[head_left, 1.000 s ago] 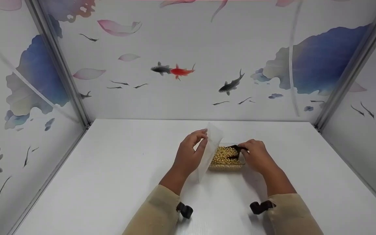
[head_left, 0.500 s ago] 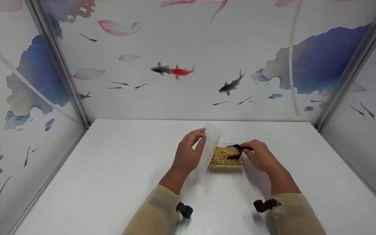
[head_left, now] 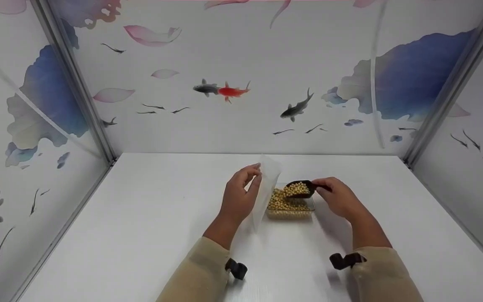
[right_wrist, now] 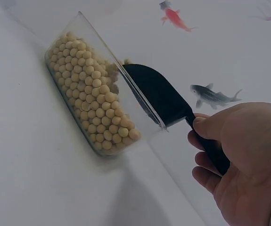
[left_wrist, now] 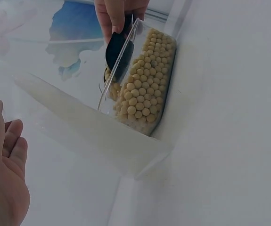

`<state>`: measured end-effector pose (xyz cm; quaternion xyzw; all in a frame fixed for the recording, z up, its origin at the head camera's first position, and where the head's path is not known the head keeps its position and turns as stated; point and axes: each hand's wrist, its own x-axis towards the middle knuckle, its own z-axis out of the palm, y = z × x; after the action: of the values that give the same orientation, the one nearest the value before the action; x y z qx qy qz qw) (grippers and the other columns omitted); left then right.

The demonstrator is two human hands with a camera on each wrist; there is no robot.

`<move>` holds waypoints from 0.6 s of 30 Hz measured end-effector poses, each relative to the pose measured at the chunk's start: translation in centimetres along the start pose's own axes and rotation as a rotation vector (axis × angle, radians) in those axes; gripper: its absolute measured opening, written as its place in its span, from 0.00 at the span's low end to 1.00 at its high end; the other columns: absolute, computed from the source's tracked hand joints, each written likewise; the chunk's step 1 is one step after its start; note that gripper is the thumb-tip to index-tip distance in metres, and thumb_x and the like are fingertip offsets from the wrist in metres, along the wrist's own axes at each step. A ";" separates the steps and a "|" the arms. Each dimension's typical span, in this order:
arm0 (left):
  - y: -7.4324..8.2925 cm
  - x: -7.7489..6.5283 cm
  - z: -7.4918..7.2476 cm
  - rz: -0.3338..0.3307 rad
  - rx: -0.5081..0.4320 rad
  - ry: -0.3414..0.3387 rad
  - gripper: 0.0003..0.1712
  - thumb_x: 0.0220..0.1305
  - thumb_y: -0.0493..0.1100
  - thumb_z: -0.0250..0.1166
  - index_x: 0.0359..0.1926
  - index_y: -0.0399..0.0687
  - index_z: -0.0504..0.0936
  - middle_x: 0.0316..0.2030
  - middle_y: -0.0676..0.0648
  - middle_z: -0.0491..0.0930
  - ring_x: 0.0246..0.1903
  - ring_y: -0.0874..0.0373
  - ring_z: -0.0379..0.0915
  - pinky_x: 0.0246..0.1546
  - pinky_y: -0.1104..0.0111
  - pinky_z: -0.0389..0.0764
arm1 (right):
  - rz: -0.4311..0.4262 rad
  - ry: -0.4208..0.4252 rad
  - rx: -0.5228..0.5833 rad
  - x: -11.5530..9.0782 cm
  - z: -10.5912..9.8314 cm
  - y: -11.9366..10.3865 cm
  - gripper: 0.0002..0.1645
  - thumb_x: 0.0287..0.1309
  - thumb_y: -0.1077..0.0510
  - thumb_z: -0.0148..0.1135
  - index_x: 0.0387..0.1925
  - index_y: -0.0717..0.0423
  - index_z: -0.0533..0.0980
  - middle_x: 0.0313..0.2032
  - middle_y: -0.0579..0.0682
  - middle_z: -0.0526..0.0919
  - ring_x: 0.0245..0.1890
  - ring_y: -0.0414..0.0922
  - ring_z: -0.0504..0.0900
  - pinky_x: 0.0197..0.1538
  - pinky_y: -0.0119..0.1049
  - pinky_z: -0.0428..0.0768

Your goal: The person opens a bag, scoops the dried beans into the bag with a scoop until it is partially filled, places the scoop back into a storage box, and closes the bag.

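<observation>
My right hand (head_left: 338,197) grips the handle of a black scoop (right_wrist: 156,92), which is heaped with round yellow soybeans (head_left: 296,188). The scoop is above the right part of a clear plastic box (head_left: 289,215) that holds many more soybeans (right_wrist: 86,94). To the left of the box, my left hand (head_left: 240,192) pinches a translucent plastic bag (head_left: 268,184) near its upper edge. The bag stands upright and overlaps the box's left side in the head view. In the left wrist view the bag (left_wrist: 93,122) spreads between my left hand (left_wrist: 5,169) and the box.
The box stands on a white table (head_left: 153,226). White panels printed with fish and blue leaves (head_left: 417,75) enclose it at the back and sides, joined by metal corner posts (head_left: 76,84). A small black device (head_left: 237,269) sits at each sleeve cuff.
My right hand has drawn the scoop up and slightly right out of the soybeans, and it now carries a heap. My left hand and the bag have shifted slightly left.
</observation>
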<state>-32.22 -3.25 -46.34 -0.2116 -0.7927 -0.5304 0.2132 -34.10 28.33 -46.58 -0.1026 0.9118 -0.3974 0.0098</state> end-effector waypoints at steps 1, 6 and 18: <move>0.0 0.0 0.0 -0.003 -0.001 0.001 0.16 0.85 0.56 0.55 0.55 0.52 0.82 0.70 0.52 0.79 0.74 0.57 0.73 0.74 0.63 0.78 | 0.012 -0.003 0.016 -0.1 0.0 0.1 0.24 0.85 0.53 0.51 0.73 0.57 0.73 0.72 0.63 0.73 0.72 0.62 0.74 0.71 0.61 0.77; 0.0 0.1 -0.2 -0.004 0.000 0.013 0.15 0.84 0.55 0.56 0.55 0.53 0.82 0.70 0.51 0.80 0.73 0.56 0.74 0.74 0.62 0.78 | 0.058 -0.016 0.141 -0.3 -0.2 0.4 0.26 0.84 0.49 0.52 0.74 0.54 0.72 0.74 0.61 0.73 0.77 0.62 0.69 0.77 0.63 0.71; -0.2 0.6 -1.8 0.009 0.072 0.050 0.14 0.84 0.52 0.57 0.54 0.50 0.82 0.69 0.50 0.80 0.73 0.56 0.75 0.74 0.63 0.78 | 0.064 0.001 0.323 -0.4 -0.7 -1.1 0.27 0.84 0.47 0.52 0.75 0.53 0.70 0.76 0.59 0.71 0.82 0.60 0.63 0.84 0.64 0.60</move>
<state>-32.67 -4.90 -45.54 -0.1939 -0.8047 -0.5059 0.2427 -33.55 28.24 -45.31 -0.0703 0.8389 -0.5383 0.0384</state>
